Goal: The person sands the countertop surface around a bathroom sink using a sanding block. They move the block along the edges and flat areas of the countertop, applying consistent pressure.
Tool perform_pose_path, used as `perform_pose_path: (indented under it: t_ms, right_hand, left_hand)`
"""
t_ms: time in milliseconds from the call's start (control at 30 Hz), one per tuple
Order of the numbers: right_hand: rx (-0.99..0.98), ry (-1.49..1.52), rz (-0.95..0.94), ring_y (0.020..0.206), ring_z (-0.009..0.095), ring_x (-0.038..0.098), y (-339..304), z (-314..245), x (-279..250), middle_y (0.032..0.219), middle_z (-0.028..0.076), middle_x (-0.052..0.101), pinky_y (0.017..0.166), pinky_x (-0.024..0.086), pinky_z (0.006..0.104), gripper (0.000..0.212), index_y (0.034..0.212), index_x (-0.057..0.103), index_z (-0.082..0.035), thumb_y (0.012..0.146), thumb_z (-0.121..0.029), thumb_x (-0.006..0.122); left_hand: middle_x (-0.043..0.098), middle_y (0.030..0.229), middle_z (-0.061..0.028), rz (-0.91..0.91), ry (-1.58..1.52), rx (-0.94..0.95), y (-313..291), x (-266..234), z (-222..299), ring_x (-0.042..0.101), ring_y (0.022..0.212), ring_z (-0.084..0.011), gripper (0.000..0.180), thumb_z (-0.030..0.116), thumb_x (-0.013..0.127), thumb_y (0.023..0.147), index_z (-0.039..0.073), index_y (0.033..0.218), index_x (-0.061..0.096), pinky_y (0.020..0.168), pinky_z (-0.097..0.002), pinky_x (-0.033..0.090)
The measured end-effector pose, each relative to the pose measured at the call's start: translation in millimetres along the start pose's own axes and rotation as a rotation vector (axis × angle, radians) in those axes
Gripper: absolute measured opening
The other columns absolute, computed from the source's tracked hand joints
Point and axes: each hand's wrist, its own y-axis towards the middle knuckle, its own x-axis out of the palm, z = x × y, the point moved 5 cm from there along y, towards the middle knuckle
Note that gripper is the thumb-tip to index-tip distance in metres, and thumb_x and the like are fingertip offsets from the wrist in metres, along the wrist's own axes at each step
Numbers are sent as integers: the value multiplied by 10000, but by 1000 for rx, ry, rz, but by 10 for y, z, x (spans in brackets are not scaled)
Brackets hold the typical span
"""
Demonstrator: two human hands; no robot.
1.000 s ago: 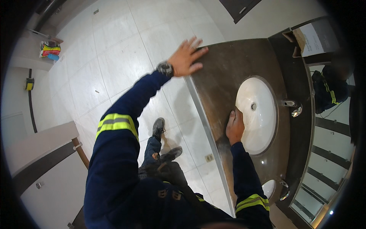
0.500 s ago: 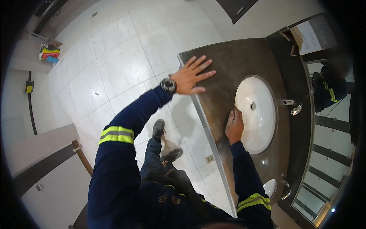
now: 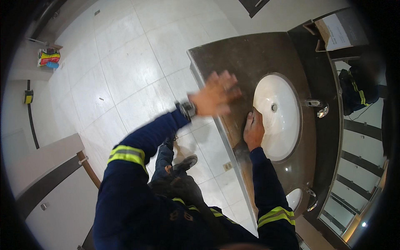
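My left hand (image 3: 216, 93), blurred by motion, is over the near edge of the dark brown countertop (image 3: 246, 52). Its fingers are spread and nothing is in them. Whether the palm touches the counter, I cannot tell. A watch (image 3: 188, 109) is on that wrist. Beside the near rim of the white oval sink (image 3: 283, 133), my right hand (image 3: 253, 130) rests low on the counter with its fingers curled and the thumb on top. What lies under those fingers, if anything, is hidden. Behind the sink stands a chrome faucet (image 3: 318, 107).
A second sink (image 3: 294, 199) with its own faucet (image 3: 312, 200) is at the lower right. An opened cardboard box (image 3: 335, 32) sits at the far right by the mirror (image 3: 362, 154). White tiles (image 3: 133, 66) cover the floor; a colourful bag (image 3: 48, 57) is at the far left.
My left hand has shifted nearer to me and blurred, its fingers still spread. My right hand stays at the sink's near rim. The whole view has moved slightly.
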Motion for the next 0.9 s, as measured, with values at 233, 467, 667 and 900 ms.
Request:
perform_pose_path:
  t_ms: [233, 467, 667, 900]
  right_hand:
    - [-29, 43, 25, 1225, 424, 632, 46, -85, 51, 1361, 202, 634, 1002, 534, 496, 395, 1423, 597, -56, 1117, -277, 480]
    - [7, -18, -2, 1238, 425, 628, -17, 34, -1, 1371, 200, 632, 1023, 528, 496, 421, 1434, 596, -51, 1126, -300, 454]
    - [1, 14, -5, 1249, 424, 623, 44, -157, 40, 1382, 205, 627, 1026, 530, 495, 416, 1442, 595, -64, 1125, -301, 468]
    - [-2, 5, 8, 1231, 424, 635, 20, -17, 41, 1386, 205, 626, 1011, 536, 498, 409, 1445, 592, -64, 1122, -289, 481]
  left_hand:
    - [235, 1756, -198, 126, 69, -177, 67, -552, -1056, 107, 1643, -434, 736, 523, 585, 996, 223, 1649, 425, 1298, -665, 96]
    - [199, 1764, -213, -190, -140, 55, -77, 284, 708, 45, 1645, -461, 752, 502, 614, 979, 254, 1658, 407, 1283, -702, 56]
    - [254, 1743, -210, 284, 353, -310, -5, -810, -1536, 185, 1616, -444, 635, 382, 520, 1068, 236, 1670, 381, 1275, -660, 161]
    - [255, 1745, -199, -80, -162, 13, -288, 357, 1001, 157, 1628, -446, 684, 343, 588, 1021, 202, 1661, 392, 1302, -654, 102]
